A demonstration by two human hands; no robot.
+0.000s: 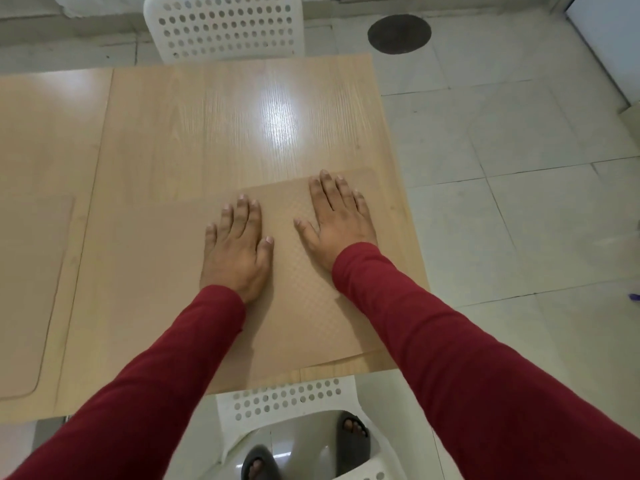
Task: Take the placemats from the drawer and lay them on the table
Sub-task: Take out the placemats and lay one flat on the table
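Observation:
A tan placemat [298,289] with a fine dotted texture lies flat on the light wooden table [214,126], near the table's front right corner. My left hand [237,249] rests palm down on the mat's middle, fingers spread. My right hand [337,220] presses flat on the mat's far right part, fingers apart. Neither hand grips anything. A second tan placemat [24,292] lies flat on the adjoining table at the left edge of view. No drawer is in view.
A white perforated chair [225,26] stands at the table's far side. Another white chair [287,407] sits right below me at the near edge, with my sandalled feet behind it. Pale floor tiles and a dark round floor cover [399,33] lie to the right.

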